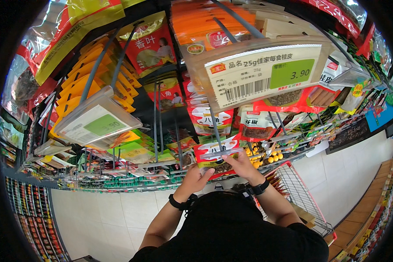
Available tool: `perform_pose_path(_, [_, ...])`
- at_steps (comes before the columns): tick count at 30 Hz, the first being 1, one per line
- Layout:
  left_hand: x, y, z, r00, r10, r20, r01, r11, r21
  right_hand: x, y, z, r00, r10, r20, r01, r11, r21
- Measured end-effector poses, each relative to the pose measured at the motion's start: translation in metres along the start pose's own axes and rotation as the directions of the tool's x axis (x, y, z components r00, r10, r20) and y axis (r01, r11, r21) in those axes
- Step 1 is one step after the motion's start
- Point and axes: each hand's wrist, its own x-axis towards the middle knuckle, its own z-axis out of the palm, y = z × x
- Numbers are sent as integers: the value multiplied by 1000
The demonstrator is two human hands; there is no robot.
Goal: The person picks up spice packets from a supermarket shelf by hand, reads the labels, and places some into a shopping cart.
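In front of me at the end of a metal peg hook (pixel 215 126) is a red and white plastic spice packet (pixel 213 149) with a see-through lower part showing dark brown contents. My left hand (pixel 196 179) grips its lower left corner, thumb on the front and fingers behind. At the packet's right edge, my right hand (pixel 243 166) pinches it with the thumb in front. A clear label holder (pixel 222 153) at the hook's tip crosses the packet. Whether the packet still hangs on the hook I cannot tell. A similar packet (pixel 210 120) hangs farther back.
A large price label holder (pixel 263 73) juts out close to my head, with a second one (pixel 98 122) to the left. Orange spice packets (pixel 95 75) hang on hooks around. A wire shopping cart (pixel 303 193) stands at my right on the tiled floor (pixel 118 213).
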Motion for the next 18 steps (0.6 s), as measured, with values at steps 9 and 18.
perform_pose_path(9, [-4,2,2,998,56,-39,-54,997,46,-2,-2,8,998,-13,-61,10,999,-47])
perform_pose_path(18, [-3,2,0,999,-14,-46,12,999,-48,4,-1,7,1000,17,-14,-17,1000,8])
